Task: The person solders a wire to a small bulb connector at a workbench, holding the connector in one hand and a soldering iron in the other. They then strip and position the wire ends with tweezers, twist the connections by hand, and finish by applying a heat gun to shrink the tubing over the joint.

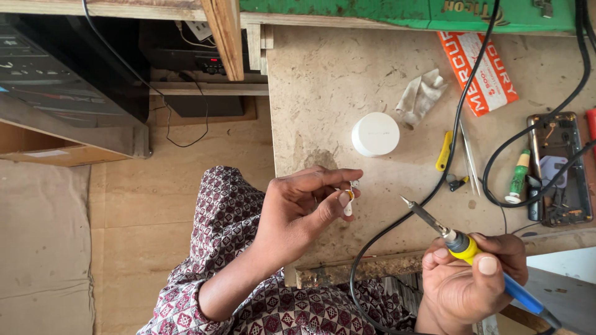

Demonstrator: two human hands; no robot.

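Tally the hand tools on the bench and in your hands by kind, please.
Soldering iron, in the right hand: 1
Screwdriver with green handle: 1
Tweezers: 1
Yellow-handled tool: 1
Total: 4
The left hand pinches a small white part, not counted as a tool.

One head-worn camera looks steeply down, close over the workbench (323, 80).

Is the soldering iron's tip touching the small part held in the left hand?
No: the soldering iron in the right hand has its tip in open air, apart from the small part pinched by the left hand.
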